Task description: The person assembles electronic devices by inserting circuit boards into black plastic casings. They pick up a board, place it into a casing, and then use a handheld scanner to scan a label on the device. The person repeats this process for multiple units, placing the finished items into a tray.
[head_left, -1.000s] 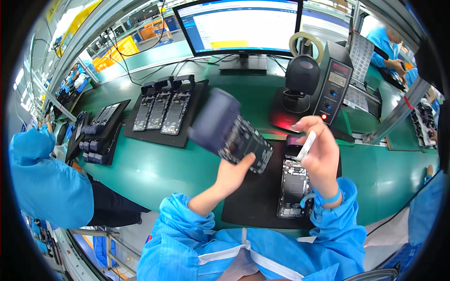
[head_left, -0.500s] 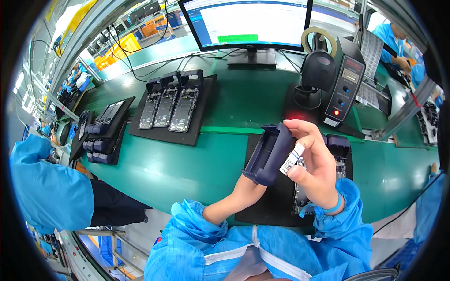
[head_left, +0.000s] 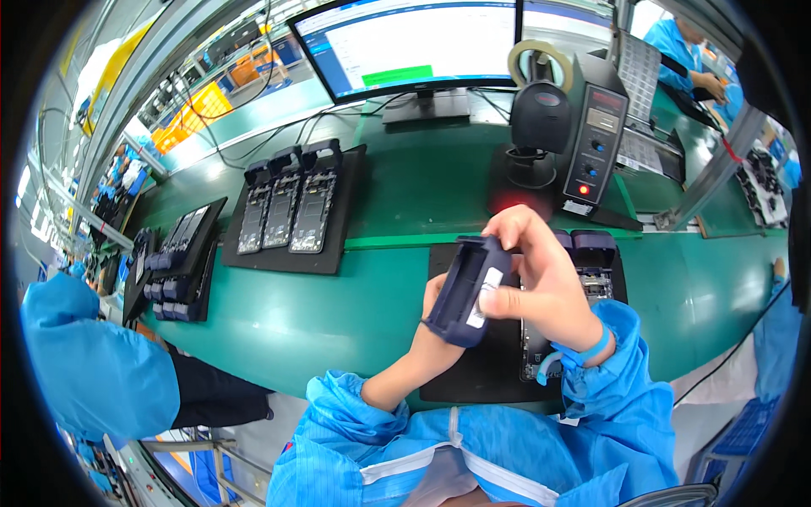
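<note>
A dark blue plastic housing [head_left: 462, 324], hollow on one side, is tilted up in front of me. My left hand [head_left: 432, 345] holds it from behind and below, with most fingers hidden by it. Against its right side lies a small white label [head_left: 485, 297] with print. The thumb of my right hand [head_left: 547, 291] presses on this label, while the fingers curl over the housing's upper end. Below my right hand, partly covered, open handheld devices with bare circuit boards [head_left: 534, 351] rest on a black mat [head_left: 473, 376].
Three open devices [head_left: 279, 211] lie on another black mat [head_left: 351, 190] at the left. More devices [head_left: 182, 241] sit on stacked boards further left. A monitor [head_left: 410, 46], a barcode scanner [head_left: 541, 118] and a control box [head_left: 596, 144] stand behind. A person in blue [head_left: 101, 355] is at the left.
The label, held beside the housing before, now lies against its side under my right thumb. My right hand has moved left and the view has shifted slightly.
</note>
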### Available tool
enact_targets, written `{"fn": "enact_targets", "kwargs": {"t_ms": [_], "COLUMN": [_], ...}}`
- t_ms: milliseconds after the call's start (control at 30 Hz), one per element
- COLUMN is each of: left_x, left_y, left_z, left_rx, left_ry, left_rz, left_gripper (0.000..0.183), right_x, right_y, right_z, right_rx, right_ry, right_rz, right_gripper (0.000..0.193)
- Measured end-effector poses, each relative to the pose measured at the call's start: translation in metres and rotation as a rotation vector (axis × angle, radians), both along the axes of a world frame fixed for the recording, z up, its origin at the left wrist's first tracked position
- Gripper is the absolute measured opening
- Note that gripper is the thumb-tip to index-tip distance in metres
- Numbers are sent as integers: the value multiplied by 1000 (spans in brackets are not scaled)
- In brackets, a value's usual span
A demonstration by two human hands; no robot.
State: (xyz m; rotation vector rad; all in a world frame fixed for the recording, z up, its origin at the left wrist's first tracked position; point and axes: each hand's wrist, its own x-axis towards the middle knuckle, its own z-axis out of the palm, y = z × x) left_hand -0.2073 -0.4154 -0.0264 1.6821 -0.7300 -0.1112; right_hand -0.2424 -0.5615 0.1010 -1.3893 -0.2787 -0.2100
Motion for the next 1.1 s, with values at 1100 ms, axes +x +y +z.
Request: {"fn": "enact_targets", "kwargs": {"t_ms": [1100], "left_x": [-45], "left_y": [-62], "left_z": [16], "left_rx": [-126], "left_ry": [1036], "left_rz": [-144], "left_gripper": [86], "right_x": [30], "right_y": [-228], "right_z": [-62], "right_rx": [103], "right_ry": [239], "right_rz": [-943], "right_gripper": [21]}}
